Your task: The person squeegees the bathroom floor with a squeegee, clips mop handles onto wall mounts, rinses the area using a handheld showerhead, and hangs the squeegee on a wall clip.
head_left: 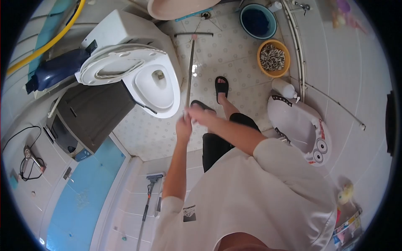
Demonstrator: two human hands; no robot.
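Note:
A long-handled floor squeegee (191, 73) reaches away from me over the tiled floor, its dark crossbar blade lying near the floor drain (205, 15). My left hand (183, 129) is wrapped round the lower end of the handle. Just above it, my right hand (201, 116), slightly blurred, is closed round the same handle. Left of the handle stands a white toilet (157, 94) with its lid and seat raised. My feet, in black slippers (222, 85), are on the floor to the right of the handle.
At the upper right stand a teal basin (258, 21) and a yellow basin (273, 58) with patterned cloth. A baby bathtub (293, 121) and a white pump bottle (284, 88) line the right wall. On the left is a grey washing machine (92, 115); a mop (147, 201) leans below.

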